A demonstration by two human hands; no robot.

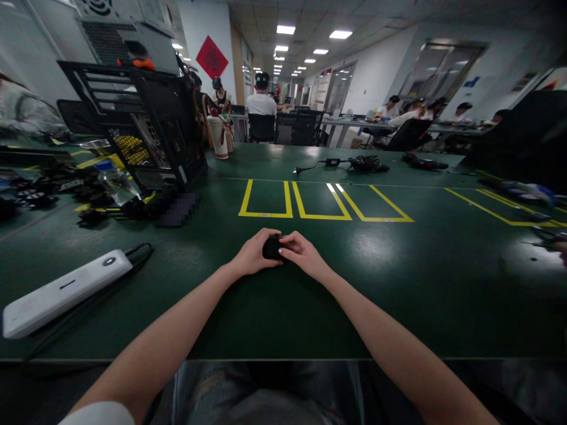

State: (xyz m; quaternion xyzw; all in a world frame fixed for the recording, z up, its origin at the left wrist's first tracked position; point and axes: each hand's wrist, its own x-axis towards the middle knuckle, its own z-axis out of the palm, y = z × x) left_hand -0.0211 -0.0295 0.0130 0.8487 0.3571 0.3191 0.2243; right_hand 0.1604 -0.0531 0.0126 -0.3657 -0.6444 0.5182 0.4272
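Both my hands meet over the green table [283, 319], around a small black object [270, 248] with rounded edges; its kind I cannot make out. My left hand [253, 254] wraps it from the left, thumb below and fingers above. From the right, my right hand [302, 254] pinches at its edge, thumb and fingertips against it. Part of the object is hidden behind the fingers. Just beyond the hands lie three yellow tape outlines [266, 215] on the tabletop.
A white elongated device [66, 293] with a black cord lies at left. Behind it stand an open black computer case [172, 130] and loose dark parts [39, 189]. A paper cup [218, 137] and a coiled black power cable [367, 163] are farther back. People sit at other tables.
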